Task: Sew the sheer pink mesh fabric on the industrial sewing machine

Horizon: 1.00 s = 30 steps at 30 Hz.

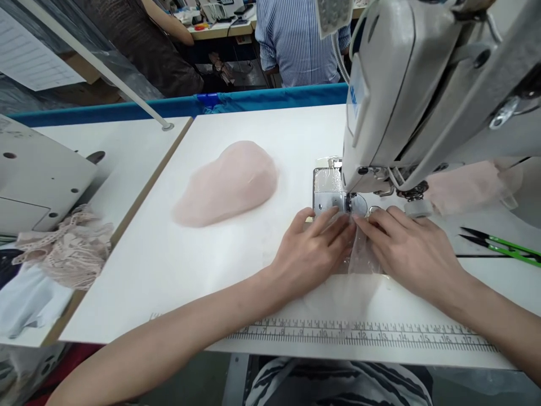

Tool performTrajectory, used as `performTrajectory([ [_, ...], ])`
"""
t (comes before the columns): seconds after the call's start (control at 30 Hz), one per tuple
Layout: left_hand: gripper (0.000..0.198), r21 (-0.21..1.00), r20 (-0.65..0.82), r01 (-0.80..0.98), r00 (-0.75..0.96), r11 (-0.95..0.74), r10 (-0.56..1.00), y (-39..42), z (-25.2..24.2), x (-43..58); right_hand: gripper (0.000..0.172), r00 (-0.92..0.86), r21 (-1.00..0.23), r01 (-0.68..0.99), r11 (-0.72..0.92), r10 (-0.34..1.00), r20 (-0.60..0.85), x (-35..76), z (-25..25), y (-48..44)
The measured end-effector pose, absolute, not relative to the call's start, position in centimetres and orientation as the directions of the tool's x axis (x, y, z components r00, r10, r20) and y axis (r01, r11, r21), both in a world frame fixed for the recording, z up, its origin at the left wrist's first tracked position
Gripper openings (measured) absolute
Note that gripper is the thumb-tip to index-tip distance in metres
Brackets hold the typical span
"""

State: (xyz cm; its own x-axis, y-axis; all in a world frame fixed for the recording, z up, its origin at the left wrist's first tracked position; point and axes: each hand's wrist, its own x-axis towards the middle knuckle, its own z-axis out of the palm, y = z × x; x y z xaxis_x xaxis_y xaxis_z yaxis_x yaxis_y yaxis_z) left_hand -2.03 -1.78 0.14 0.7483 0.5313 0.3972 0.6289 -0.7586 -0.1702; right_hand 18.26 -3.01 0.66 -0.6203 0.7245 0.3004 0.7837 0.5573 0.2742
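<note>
A strip of thin, see-through pale pink fabric (361, 254) runs from under the sewing machine's needle area toward the table's front edge. My left hand (315, 248) is at its left side, outer fingers apart on the needle plate (327, 183) and inner fingertips closed on the fabric near the presser foot (349, 202). On the other side, my right hand (409, 248) pinches the fabric, its index finger reaching to the foot and the others curled. Both thumbs are mostly hidden. The sewing machine head (380, 101) stands just beyond my hands.
Another piece of pink fabric (232, 183) lies left on the white table (203, 270). Green-handled thread snips (502, 245) and more pink fabric (469, 186) are at right. A printed ruler (321, 332) lines the front edge. Two people sit beyond the blue border (274, 101).
</note>
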Motion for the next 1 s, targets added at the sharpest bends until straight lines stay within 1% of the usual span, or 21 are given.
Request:
performTrajectory([
  [0.1,0.028,-0.147,0.395,0.652,0.729,-0.744,0.560,-1.6,0.2,-1.9,0.032,-0.615,0.281,0.788,0.548,0.730,0.299,18.2,0.6,-2.7],
  [0.3,0.027,-0.134,0.391,0.678,0.706,-0.723,0.590,-1.5,0.2,-1.6,0.037,-0.590,0.289,0.803,0.521,0.762,0.266,18.3,0.6,-2.2],
  [0.67,0.027,-0.130,0.415,0.703,0.679,-0.699,0.606,-1.6,-0.1,-1.4,0.038,-0.583,0.309,0.805,0.508,0.773,0.249,18.1,0.2,-1.9],
  [1.0,0.027,-0.116,0.402,0.714,0.669,-0.690,0.625,-1.7,0.2,-1.3,0.040,-0.577,0.334,0.805,0.490,0.777,0.251,18.3,0.3,-2.2],
])
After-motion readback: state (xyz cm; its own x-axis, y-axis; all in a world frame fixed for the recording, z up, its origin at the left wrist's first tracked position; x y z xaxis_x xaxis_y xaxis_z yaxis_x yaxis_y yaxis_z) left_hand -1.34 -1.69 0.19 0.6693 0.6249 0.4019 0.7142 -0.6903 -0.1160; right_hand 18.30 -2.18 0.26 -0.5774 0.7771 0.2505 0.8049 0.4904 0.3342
